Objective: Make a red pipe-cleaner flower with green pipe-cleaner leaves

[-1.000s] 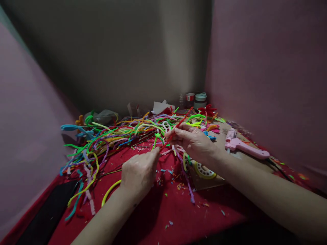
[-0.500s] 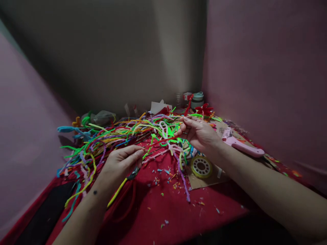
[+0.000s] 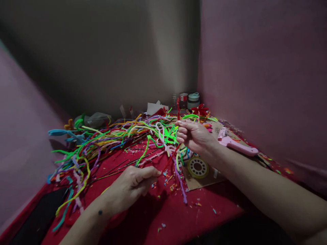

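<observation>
the right hand's (image 3: 194, 136) fingers (image 3: 182, 131) are curled into a tight fist around a red pipe cleaner (image 3: 178, 108). its top end pokes straight up out of the fist, and the rest slants down and to the left. the left hand (image 3: 134, 185) lies low on the desk (image 3: 178, 212) with thumb and fingertips pressed together right where the stem's lower end arrives. they seem to nip it, though red fuzz on red cloth makes that hard to tell for sure.

the step in hand looks like holding one stem taut between two grips, lifted clear of the heap. any further shaping calls for both holds to stay firm and the stem to stay free of its neighbours.

behind the hands sprawls a tangle of coloured pipe cleaners (image 3: 109, 136). a tape roll (image 3: 197, 167) sits on cardboard (image 3: 206, 178) just under the right wrist. a pink glue gun (image 3: 237, 145) lies further right, and a red flower (image 3: 200, 109) and jars (image 3: 190, 99) stand in the corner. clippings dot the cloth.
</observation>
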